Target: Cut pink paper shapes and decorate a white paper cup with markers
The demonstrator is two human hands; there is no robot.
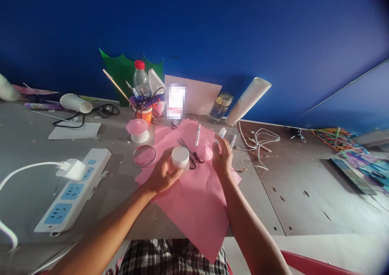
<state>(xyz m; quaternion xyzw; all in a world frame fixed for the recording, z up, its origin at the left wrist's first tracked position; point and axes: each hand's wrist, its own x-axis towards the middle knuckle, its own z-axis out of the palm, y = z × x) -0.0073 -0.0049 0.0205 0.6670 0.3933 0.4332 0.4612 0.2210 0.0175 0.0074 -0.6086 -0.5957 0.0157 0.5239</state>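
Observation:
My left hand is wrapped round a short white paper cup piece, its flat round end facing up. My right hand is half curled with its fingers apart, beside a white tube; whether they touch I cannot tell. Between my hands, dark-handled scissors and a small pink paper cone lie on pink paper sheets. A white marker pen rests just beyond, and another pen is right of my right hand.
Left of the paper are a roll of tape, a white cup with a pink paper top and a power strip. Behind stand a plastic bottle, a lit, blurred-out screen, a glass bottle and stacked paper cups.

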